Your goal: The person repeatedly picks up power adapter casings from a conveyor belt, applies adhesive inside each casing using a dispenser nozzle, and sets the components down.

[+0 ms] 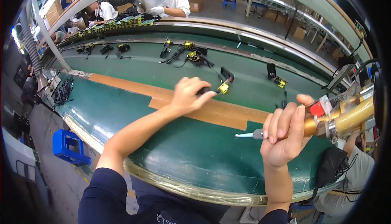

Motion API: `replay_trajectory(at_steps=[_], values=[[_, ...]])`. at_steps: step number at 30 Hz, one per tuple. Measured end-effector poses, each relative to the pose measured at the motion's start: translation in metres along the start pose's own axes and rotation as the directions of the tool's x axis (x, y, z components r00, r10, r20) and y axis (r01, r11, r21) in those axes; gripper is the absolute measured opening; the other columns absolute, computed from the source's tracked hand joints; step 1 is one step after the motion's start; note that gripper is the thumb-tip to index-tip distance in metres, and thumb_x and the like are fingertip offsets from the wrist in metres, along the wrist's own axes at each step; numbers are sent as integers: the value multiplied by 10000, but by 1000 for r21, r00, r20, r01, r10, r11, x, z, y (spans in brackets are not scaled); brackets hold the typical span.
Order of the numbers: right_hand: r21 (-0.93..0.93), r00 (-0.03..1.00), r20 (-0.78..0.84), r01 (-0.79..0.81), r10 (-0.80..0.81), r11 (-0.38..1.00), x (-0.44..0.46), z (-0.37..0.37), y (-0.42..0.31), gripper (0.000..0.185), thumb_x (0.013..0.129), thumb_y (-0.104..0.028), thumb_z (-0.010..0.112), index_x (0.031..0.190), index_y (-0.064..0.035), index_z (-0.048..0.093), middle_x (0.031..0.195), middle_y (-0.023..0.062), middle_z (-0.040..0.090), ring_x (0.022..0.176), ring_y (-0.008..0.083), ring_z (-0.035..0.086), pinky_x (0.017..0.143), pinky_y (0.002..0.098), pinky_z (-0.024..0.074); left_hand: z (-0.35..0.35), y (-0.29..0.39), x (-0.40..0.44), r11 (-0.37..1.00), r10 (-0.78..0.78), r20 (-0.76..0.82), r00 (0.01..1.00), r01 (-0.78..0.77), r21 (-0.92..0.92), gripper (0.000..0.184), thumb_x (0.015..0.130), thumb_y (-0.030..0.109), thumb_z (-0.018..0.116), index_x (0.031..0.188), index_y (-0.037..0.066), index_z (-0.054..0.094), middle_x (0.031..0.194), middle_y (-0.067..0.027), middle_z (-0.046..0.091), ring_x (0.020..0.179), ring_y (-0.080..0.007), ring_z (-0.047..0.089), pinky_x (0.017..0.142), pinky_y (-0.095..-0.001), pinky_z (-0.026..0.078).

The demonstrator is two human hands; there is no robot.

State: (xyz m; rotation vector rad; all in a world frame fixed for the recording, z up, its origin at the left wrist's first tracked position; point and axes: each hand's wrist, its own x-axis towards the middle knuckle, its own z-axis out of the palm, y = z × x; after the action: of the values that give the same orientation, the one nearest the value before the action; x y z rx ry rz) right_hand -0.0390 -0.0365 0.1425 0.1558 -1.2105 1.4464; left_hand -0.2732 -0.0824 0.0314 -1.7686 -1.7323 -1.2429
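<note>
My left hand (188,96) reaches over the far edge of the green work surface, its fingers closed on a small black part (203,91). Right beside the fingertips is a yellow component (223,88), with a black housing piece (227,74) just beyond it; whether these join the held part I cannot tell. My right hand (285,132) is wrapped round a tool with an amber barrel (310,126), a grey collar (258,134) and a thin pale tip (244,135). The tip points left above the green surface and touches no part.
Brown tape strips (199,111) line the far edge. Several black and yellow assemblies with cables (195,57) lie on the green belt (142,67). Black cables (63,91) are bundled at left, a black bag (330,165) sits at right. Co-workers (173,0) are across the line.
</note>
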Motion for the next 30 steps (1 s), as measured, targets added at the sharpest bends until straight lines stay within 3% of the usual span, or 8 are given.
replay_trajectory(at_steps=[4, 8, 11, 16, 18, 24, 28, 30], values=[[7, 1000, 0, -12, 12, 1000, 0, 10, -5, 245, 997, -147, 355, 1206, -40, 423, 558, -45, 353, 376, 26, 265, 351, 177, 272, -78, -16, -29, 985, -83, 79, 993, 71, 155, 253, 728, 213, 711, 917, 59, 641, 743, -42, 599, 605, -189, 514, 648, -297, 402], [13, 1000, -7, -11, 11, 1000, -3, 15, -13, 244, 994, -153, 371, 1202, -44, 438, 556, -47, 347, 378, 24, 262, 351, 175, 267, -102, -37, -55, 865, -50, -21, 998, 54, 499, 370, 747, 221, 691, 1066, 57, 599, 863, -90, 595, 726, -238, 541, 692, -331, 421], [20, 1000, -3, -9, 10, 1000, -4, 18, -19, 242, 993, -155, 377, 1198, -47, 446, 556, -48, 346, 378, 23, 261, 351, 174, 265, -92, -18, -59, 902, -41, 3, 999, 36, 430, 454, 774, 248, 666, 1169, 61, 544, 962, -123, 575, 843, -288, 540, 754, -361, 428], [19, 1000, -4, -20, 20, 1000, -12, 28, -23, 240, 992, -160, 384, 1192, -49, 457, 557, -48, 345, 378, 23, 262, 351, 173, 261, -58, 31, -46, 963, -218, 154, 964, 187, 196, 334, 805, 225, 655, 1086, 53, 596, 808, -84, 611, 667, -225, 558, 611, -311, 444], [27, 1000, 0, -14, 14, 1000, -10, 30, -30, 241, 992, -162, 386, 1191, -49, 460, 557, -48, 345, 377, 23, 263, 351, 173, 258, -51, 39, -41, 854, -506, 498, 704, 491, 173, 206, 834, 176, 620, 996, 50, 605, 738, -58, 603, 587, -186, 528, 545, -282, 427], [22, 999, -12, -30, 30, 999, -14, 35, -38, 242, 994, -167, 382, 1193, -49, 453, 558, -48, 345, 377, 23, 266, 350, 175, 255, -59, 60, -49, 865, -412, 241, 879, 460, -202, 120, 887, 121, 543, 950, 30, 589, 788, -64, 604, 610, -145, 520, 567, -256, 436], [28, 999, 15, -33, 32, 999, -12, 37, -38, 245, 997, -177, 376, 1197, -52, 439, 558, -47, 345, 376, 23, 268, 351, 177, 263, -72, 98, -48, 609, -470, 166, 867, 455, -649, 133, 925, 87, 473, 994, 11, 559, 745, -53, 568, 568, -127, 495, 537, -248, 433], [16, 999, 17, -40, 39, 999, -13, 40, -37, 244, 998, -180, 373, 1198, -54, 436, 558, -46, 345, 376, 23, 269, 351, 178, 265, -78, 107, -46, 535, -439, 271, 857, 491, -687, 141, 929, 84, 464, 1008, 7, 552, 764, -59, 571, 589, -122, 500, 548, -241, 436]])
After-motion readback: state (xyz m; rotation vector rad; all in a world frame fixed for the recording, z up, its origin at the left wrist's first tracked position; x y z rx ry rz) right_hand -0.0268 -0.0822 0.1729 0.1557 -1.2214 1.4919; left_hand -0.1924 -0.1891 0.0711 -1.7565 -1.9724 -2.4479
